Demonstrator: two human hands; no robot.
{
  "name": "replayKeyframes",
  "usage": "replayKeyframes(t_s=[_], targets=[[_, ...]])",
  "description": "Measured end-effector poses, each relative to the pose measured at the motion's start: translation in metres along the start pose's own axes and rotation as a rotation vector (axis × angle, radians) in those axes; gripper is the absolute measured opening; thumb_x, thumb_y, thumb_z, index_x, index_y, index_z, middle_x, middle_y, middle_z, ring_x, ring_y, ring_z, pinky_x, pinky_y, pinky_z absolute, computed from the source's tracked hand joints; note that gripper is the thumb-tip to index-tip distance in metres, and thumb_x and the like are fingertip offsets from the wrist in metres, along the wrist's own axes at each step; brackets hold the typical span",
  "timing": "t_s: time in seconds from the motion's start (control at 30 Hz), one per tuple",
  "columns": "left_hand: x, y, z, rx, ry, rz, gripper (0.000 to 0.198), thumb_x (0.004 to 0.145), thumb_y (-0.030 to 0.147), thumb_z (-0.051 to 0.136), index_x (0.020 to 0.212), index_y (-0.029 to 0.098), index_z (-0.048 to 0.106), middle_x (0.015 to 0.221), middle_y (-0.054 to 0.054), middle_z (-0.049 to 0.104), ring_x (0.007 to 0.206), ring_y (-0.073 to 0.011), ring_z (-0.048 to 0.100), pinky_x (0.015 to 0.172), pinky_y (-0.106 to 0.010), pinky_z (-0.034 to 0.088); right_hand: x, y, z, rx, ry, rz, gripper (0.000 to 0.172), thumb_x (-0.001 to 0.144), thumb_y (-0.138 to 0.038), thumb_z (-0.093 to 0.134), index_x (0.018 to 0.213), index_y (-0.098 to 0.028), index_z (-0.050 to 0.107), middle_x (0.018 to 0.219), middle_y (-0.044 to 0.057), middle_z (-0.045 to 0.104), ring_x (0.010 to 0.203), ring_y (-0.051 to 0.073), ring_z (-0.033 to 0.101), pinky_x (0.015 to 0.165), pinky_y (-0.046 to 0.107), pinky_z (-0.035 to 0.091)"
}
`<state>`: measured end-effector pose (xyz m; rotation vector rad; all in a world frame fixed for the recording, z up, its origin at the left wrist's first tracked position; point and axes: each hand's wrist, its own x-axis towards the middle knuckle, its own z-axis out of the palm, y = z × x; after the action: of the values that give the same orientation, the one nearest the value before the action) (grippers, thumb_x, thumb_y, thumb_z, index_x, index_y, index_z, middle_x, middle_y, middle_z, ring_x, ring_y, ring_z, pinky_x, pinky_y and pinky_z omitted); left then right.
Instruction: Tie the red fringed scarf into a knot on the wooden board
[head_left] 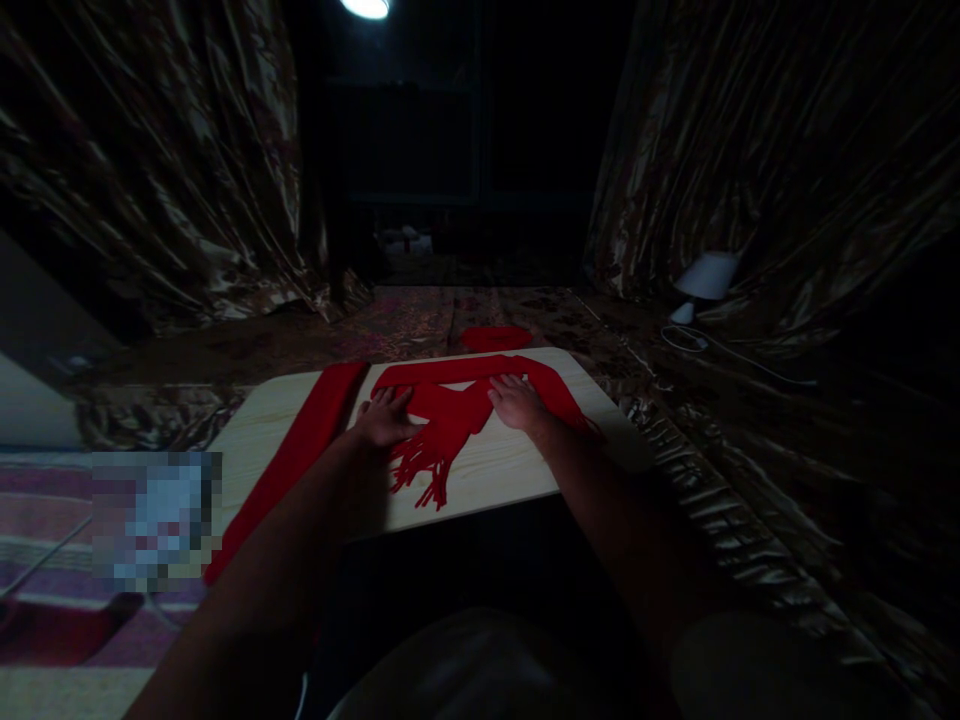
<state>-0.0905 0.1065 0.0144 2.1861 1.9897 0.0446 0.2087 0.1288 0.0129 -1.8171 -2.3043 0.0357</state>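
A red fringed scarf (450, 402) lies looped on a pale wooden board (499, 470), its tassels spread toward me. My left hand (386, 418) rests flat with fingers spread at the scarf's left side. On its right part, my right hand (516, 402) lies palm down, fingers stretched out. Neither hand grips the cloth. To the left of my left hand, a long straight strip of red fabric (307, 440) runs along the board and past its near left edge. Whether the strip joins the scarf cannot be seen.
Beyond the board sits another red cloth item (495, 338) on a patterned brown cover (405, 325). At the right stands a small white lamp (705, 278) with a loose cord. A blurred-out object (161, 520) lies on striped fabric at the left. Heavy curtains (225, 200) hang behind.
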Motion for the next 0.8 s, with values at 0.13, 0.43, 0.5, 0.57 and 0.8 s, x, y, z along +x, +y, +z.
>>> replayKeyframes(t_s=[0.13, 0.43, 0.5, 0.57, 0.8], targets=[[0.003, -0.001, 0.003, 0.012, 0.003, -0.011, 0.098, 0.08, 0.077, 0.049, 0.16, 0.03, 0.019, 0.167, -0.013, 0.012, 0.154, -0.033, 0.007, 0.119, -0.054, 0.016, -0.021, -0.025, -0.017, 0.024, 0.126, -0.084, 0.04, 0.099, -0.026, 0.039, 0.127, -0.015, 0.064, 0.13, 0.015, 0.062, 0.122, 0.026, 0.05, 0.108, 0.04, 0.032], [0.005, -0.001, 0.007, 0.014, 0.021, -0.013, 0.103, 0.076, 0.082, 0.047, 0.16, 0.03, 0.019, 0.167, -0.013, 0.012, 0.153, -0.0344, 0.008, 0.119, -0.054, 0.014, -0.075, -0.087, -0.031, 0.169, -0.029, -0.679, 0.016, 0.085, -0.015, 0.062, 0.091, -0.02, 0.076, 0.097, 0.006, 0.068, 0.095, 0.02, 0.056, 0.091, 0.032, 0.043], [0.004, -0.001, 0.006, 0.008, 0.018, -0.011, 0.103, 0.076, 0.082, 0.046, 0.16, 0.03, 0.018, 0.167, -0.012, 0.012, 0.154, -0.034, 0.008, 0.119, -0.054, 0.014, -0.079, -0.092, -0.031, 0.195, -0.075, -0.737, 0.019, 0.085, -0.015, 0.062, 0.094, -0.021, 0.078, 0.098, 0.005, 0.068, 0.095, 0.019, 0.057, 0.091, 0.031, 0.043], [0.003, -0.001, 0.006, -0.004, 0.012, -0.006, 0.103, 0.076, 0.082, 0.046, 0.16, 0.03, 0.018, 0.167, -0.013, 0.01, 0.154, -0.0336, 0.006, 0.119, -0.054, 0.013, -0.081, -0.095, -0.032, 0.237, -0.126, -0.803, 0.025, 0.086, -0.014, 0.06, 0.099, -0.024, 0.078, 0.099, 0.004, 0.069, 0.096, 0.018, 0.058, 0.091, 0.03, 0.044], [0.002, -0.001, 0.005, -0.025, 0.004, 0.003, 0.101, 0.078, 0.079, 0.048, 0.161, 0.03, 0.017, 0.167, -0.013, 0.007, 0.154, -0.0325, 0.004, 0.12, -0.055, 0.01, -0.084, -0.1, -0.032, 0.144, -0.032, -0.605, 0.029, 0.086, -0.011, 0.054, 0.101, -0.021, 0.076, 0.101, 0.007, 0.069, 0.096, 0.021, 0.059, 0.088, 0.032, 0.044]])
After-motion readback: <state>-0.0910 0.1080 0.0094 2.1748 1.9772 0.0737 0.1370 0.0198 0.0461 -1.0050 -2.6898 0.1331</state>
